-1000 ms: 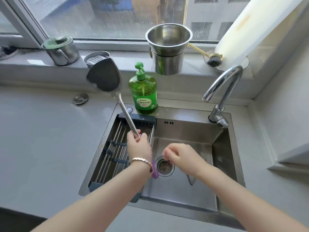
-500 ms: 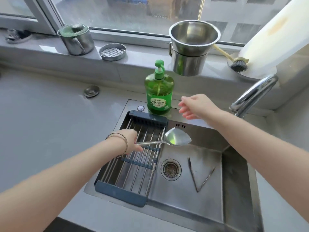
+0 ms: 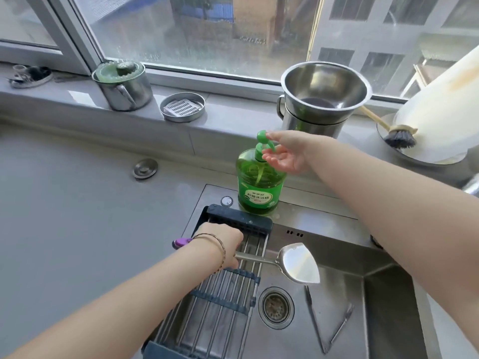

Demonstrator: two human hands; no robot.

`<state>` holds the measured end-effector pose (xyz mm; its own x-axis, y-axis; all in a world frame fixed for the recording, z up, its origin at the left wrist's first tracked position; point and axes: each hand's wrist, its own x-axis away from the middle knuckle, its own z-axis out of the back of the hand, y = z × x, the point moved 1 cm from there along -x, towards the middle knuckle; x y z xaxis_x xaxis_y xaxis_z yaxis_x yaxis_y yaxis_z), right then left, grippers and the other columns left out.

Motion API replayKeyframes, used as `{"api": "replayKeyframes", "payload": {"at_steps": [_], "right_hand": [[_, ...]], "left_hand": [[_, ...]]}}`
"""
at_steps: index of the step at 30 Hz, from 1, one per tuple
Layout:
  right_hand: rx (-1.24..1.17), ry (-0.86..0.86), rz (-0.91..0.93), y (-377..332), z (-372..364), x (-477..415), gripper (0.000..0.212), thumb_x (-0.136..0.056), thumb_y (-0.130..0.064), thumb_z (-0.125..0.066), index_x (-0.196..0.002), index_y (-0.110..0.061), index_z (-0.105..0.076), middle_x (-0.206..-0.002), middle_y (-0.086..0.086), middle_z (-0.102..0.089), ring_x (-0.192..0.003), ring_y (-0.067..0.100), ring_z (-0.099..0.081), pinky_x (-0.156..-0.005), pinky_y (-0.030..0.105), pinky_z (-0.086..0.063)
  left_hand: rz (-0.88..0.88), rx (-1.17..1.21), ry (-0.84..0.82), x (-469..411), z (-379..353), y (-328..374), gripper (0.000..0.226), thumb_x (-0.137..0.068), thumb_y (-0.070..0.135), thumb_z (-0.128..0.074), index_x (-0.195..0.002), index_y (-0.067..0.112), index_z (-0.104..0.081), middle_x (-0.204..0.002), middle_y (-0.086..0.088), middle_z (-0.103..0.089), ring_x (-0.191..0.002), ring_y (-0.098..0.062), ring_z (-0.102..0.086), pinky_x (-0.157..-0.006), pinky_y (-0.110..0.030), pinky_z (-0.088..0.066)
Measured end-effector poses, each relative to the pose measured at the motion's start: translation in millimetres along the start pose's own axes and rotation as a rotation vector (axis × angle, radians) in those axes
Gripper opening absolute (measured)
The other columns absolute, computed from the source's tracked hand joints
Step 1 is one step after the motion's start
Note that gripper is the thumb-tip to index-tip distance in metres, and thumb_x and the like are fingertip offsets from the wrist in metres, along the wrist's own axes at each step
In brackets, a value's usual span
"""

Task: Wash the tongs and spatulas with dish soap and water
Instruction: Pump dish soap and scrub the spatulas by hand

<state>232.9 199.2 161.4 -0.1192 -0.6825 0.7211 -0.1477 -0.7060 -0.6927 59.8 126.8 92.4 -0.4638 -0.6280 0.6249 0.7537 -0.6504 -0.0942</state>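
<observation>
No suds show in the sink [image 3: 383,307], so washing looks barely begun. At its far rim stands the dish soap bottle [image 3: 259,185]; the right hand [image 3: 285,154] has its thumb on the pump [image 3: 263,137], fingers loosely cupped below. The left hand [image 3: 223,244] grips the spatula [image 3: 298,263] over the basin. 1 pair of tongs [image 3: 326,330] lies untouched on the sink floor.

View: one wide-angle camera worn on the head, in front of the dish soap bottle [image 3: 259,187] and above it.
Facing: forward and down; the bottle sits just right of the frame's middle.
Nearness: close; the bottle's label shows as print.
Behind the bottle: window sill [image 3: 228,110] and window pane [image 3: 207,35] span the top.
In front of the bottle: the sink [image 3: 324,213] runs off the bottom edge.
Left of the bottle: counter [image 3: 64,203] reaches the frame's edge.
</observation>
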Motion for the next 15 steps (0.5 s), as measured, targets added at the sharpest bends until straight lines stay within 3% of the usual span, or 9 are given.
{"api": "replayKeyframes", "payload": {"at_steps": [2, 5, 15], "right_hand": [[-0.033, -0.034, -0.012, -2.4, -5.0, -6.7, 0.036, -0.095, -0.037, -0.048, -0.078, -0.006, -0.053, -0.063, 0.004, -0.052, -0.035, 0.006, -0.048, -0.033, 0.009, -0.039], [-0.155, -0.090, -0.042, -4.3, -6.5, -12.2, 0.036, -0.097, -0.031, -0.044, -0.068, -0.009, -0.047, -0.043, 0.000, -0.046, -0.028, 0.005, -0.039, -0.032, 0.007, -0.029], [-0.307, -0.178, -0.110, -4.9, -6.2, -22.8, 0.043, -0.098, -0.030, -0.040, -0.060, -0.010, -0.043, -0.038, -0.002, -0.041, -0.024, 0.004, -0.035, -0.024, 0.010, -0.023]], "left_hand": [[-0.004, 0.012, 0.001, -6.4, -0.7, -3.1, 0.023, -0.086, 0.040, -0.056, -0.096, 0.019, -0.053, -0.090, 0.001, -0.063, -0.082, -0.021, -0.060, -0.075, -0.033, -0.049], [-0.016, 0.038, 0.010, -13.1, -1.9, -4.8, 0.023, -0.087, 0.039, -0.056, -0.097, 0.018, -0.054, -0.095, 0.000, -0.065, -0.089, -0.021, -0.063, -0.077, -0.033, -0.049], [-0.040, 0.117, 0.003, -20.0, -4.7, -0.9, 0.022, -0.087, 0.037, -0.055, -0.097, 0.018, -0.053, -0.091, -0.002, -0.063, -0.088, -0.022, -0.064, -0.076, -0.032, -0.051]]}}
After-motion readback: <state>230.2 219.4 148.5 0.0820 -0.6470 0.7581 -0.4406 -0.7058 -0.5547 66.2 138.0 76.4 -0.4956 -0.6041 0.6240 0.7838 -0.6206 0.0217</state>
